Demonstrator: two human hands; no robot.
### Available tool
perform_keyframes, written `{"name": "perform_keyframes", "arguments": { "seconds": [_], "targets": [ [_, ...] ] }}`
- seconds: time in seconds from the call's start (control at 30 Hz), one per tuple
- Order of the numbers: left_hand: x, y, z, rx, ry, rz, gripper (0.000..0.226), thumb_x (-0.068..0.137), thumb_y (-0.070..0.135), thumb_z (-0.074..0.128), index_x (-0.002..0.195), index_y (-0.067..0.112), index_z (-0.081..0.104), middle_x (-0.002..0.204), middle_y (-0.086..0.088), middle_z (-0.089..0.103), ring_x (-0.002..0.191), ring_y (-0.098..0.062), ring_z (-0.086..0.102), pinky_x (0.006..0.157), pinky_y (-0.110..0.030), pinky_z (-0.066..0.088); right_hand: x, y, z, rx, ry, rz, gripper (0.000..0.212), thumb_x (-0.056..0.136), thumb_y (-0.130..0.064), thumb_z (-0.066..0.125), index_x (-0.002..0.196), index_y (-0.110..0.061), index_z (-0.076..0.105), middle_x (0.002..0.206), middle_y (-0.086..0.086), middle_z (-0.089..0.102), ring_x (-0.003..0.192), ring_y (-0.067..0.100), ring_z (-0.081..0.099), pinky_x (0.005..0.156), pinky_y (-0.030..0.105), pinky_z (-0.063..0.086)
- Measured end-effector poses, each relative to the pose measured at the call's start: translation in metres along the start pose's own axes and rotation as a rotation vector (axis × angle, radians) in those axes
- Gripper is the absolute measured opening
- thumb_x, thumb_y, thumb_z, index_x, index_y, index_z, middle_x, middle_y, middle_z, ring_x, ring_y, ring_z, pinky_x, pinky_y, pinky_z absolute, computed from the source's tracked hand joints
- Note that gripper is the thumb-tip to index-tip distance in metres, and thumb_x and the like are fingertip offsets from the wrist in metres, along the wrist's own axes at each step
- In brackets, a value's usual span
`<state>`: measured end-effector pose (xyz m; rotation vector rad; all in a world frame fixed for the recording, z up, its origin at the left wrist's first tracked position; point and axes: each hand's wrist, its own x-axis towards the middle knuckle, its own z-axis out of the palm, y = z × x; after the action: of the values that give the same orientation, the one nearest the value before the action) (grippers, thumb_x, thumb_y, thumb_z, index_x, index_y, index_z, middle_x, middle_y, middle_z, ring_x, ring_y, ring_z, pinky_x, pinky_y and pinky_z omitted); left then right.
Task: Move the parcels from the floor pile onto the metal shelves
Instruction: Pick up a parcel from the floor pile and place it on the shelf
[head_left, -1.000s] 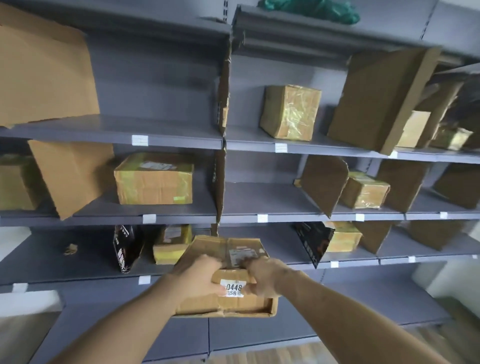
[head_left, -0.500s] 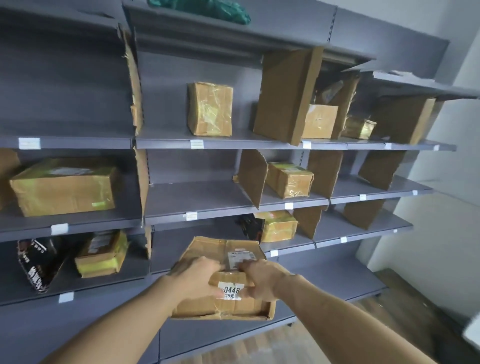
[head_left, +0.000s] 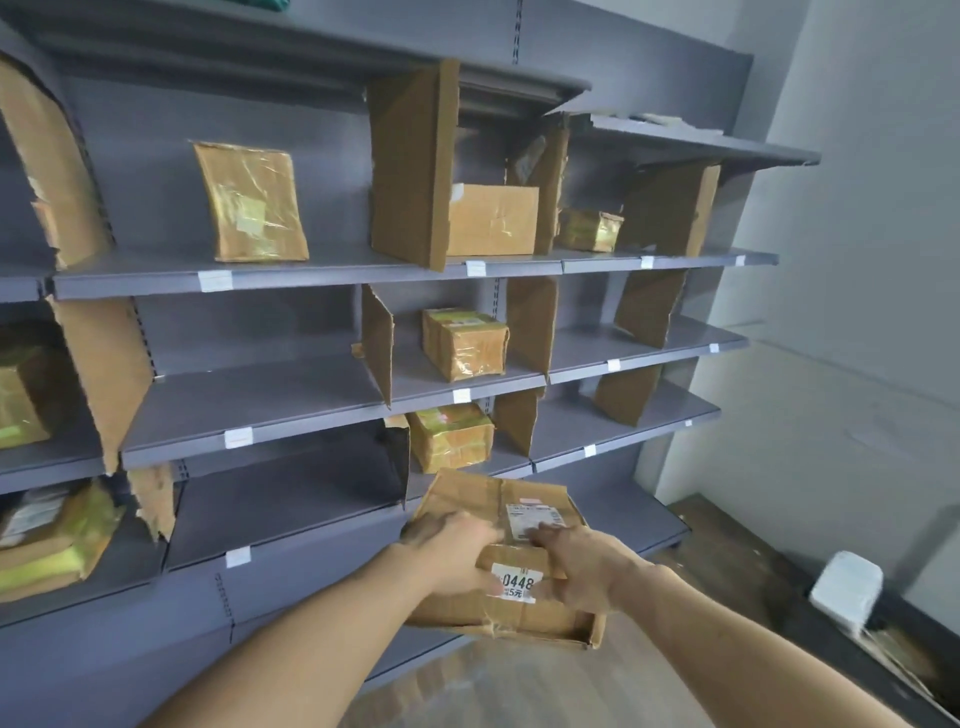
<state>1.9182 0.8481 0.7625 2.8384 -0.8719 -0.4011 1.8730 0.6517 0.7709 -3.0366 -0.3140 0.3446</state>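
I hold a flat, crumpled cardboard parcel in front of the grey metal shelves. It carries a white shipping label and a sticker reading 0448. My left hand grips its left side from above. My right hand grips its right side, fingers lying across the label. The parcel hangs at the level of the lowest shelves, tilted up toward the rack.
Taped parcels sit in several bays: one upright on the upper shelf, a plain box to its right, one on the middle shelf, one below it. Cardboard dividers split the shelves. A white device lies at the right.
The view has swung to the right along the shelves, bringing the right end of the rack and the wall into sight. Both hands keep the same grip on the parcel.
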Motion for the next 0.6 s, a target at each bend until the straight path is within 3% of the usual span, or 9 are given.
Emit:
{"name": "perform_keyframes", "arguments": {
  "seconds": [0.23, 0.6],
  "targets": [
    [0.067, 0.061, -0.003, 0.077, 0.008, 0.127, 0.067, 0.081, 0.060, 0.065, 0.140, 0.032, 0.047, 0.145, 0.002, 0.049, 0.133, -0.028, 0.045, 0.105, -0.048, 0.042, -0.019, 0.077, -0.003, 0.032, 0.017, 0.116, 0.071, 0.091, -0.044, 0.058, 0.153, -0.028, 0.028, 0.159, -0.005, 0.029, 0.143, 0.019, 0.032, 0.112, 0.034, 0.034],
    [0.240, 0.155, -0.003, 0.112, 0.044, 0.403, 0.065, 0.088, 0.052, 0.064, 0.141, 0.021, 0.048, 0.146, -0.004, 0.049, 0.131, -0.031, 0.046, 0.106, -0.046, 0.040, 0.006, 0.242, -0.010, 0.021, 0.028, 0.326, 0.073, 0.092, -0.049, 0.053, 0.155, -0.026, 0.023, 0.161, -0.002, 0.024, 0.148, 0.017, 0.024, 0.116, 0.034, 0.030]
  ]
}}
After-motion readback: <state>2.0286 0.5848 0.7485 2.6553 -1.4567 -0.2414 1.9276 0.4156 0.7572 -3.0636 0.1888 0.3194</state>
